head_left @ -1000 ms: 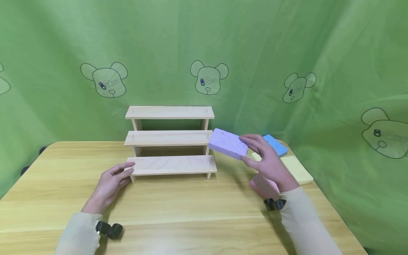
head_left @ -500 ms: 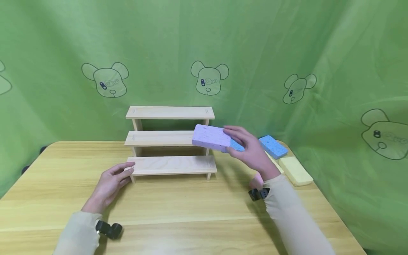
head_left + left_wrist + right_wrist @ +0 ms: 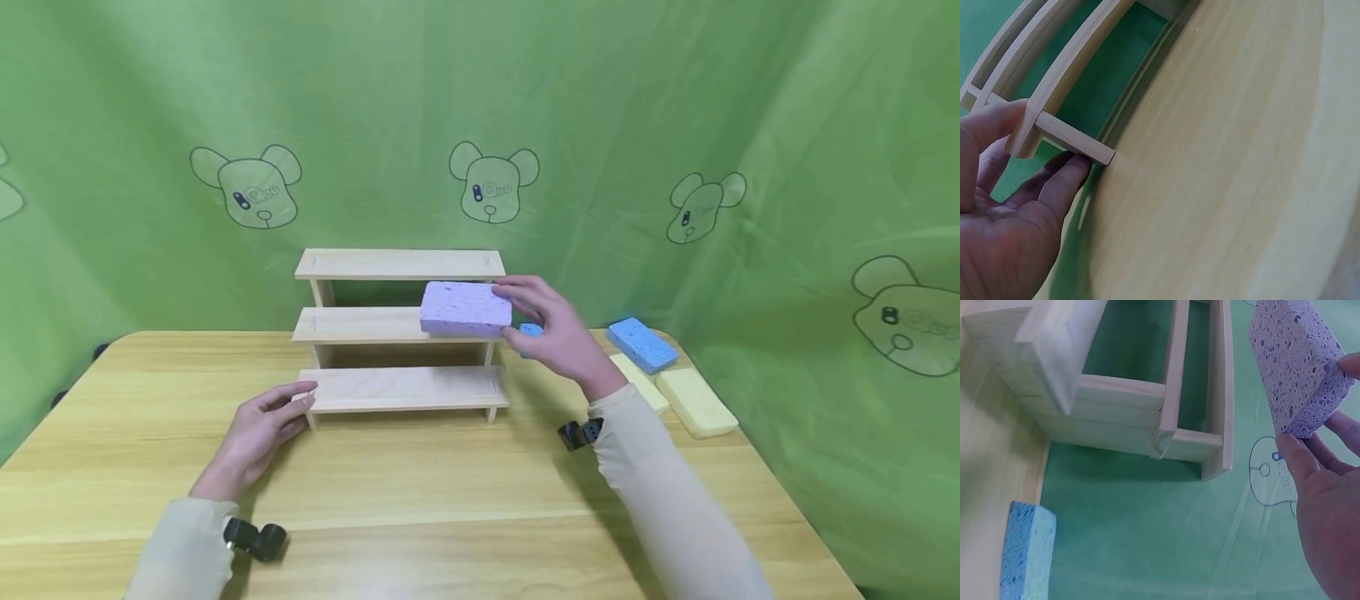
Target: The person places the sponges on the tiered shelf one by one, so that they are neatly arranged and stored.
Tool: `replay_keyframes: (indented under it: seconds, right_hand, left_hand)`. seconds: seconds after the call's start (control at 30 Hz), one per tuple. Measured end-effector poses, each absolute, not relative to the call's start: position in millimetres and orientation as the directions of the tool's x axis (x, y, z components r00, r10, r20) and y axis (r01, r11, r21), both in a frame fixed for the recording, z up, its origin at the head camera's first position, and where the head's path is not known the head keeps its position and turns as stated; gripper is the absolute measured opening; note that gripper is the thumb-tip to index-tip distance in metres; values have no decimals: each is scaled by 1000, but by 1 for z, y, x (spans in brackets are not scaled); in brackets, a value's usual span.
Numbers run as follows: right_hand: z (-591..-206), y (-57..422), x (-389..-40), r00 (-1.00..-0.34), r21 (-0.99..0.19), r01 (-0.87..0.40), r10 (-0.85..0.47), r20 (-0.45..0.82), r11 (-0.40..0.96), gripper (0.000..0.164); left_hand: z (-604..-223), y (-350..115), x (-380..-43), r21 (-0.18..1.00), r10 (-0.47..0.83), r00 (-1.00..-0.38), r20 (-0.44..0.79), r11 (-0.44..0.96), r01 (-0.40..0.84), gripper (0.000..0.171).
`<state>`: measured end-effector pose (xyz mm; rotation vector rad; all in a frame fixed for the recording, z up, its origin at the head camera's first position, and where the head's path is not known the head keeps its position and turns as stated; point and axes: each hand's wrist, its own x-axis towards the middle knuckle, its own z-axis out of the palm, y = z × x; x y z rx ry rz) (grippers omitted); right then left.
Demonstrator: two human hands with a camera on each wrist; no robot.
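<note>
A three-step wooden shelf (image 3: 405, 387) stands on the table. My left hand (image 3: 251, 437) holds the left end of its lowest step; in the left wrist view, fingertips (image 3: 1075, 169) lie against the short leg below that step. My right hand (image 3: 558, 337) grips a purple sponge (image 3: 465, 308) by its right end, thumb in front and fingers behind. In the head view the sponge overlaps the right part of the middle step. The right wrist view has the same sponge (image 3: 1291, 365) tilted and in the air, beyond the shelf's side.
A blue sponge (image 3: 531, 330) shows partly behind my right hand. Farther right lie another blue sponge (image 3: 642, 344) and two pale yellow sponges (image 3: 697, 402), near the table's right edge. A green curtain (image 3: 585, 100) with bear-head outlines hangs behind and beside the wooden table (image 3: 420, 500).
My right hand has carried the purple sponge left and slightly up, to over the middle step's right part. A pink sponge seen earlier is now hidden behind the right arm. The left hand stays put.
</note>
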<state>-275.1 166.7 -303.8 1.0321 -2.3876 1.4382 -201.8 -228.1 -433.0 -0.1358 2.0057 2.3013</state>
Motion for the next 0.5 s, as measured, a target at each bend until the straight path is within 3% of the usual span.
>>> replay_keyframes:
  seconds: [0.23, 0.5]
  right_hand:
    - [-276, 145, -263, -732, -708, -647, -491, 473, 283, 50]
    - [-274, 130, -278, -742, -748, -615, -506, 440, 251, 52]
  left_hand:
    - [-433, -228, -202, 983, 11, -993, -120, -136, -121, 40]
    - [-433, -229, -202, 984, 8, -993, -121, -134, -121, 39]
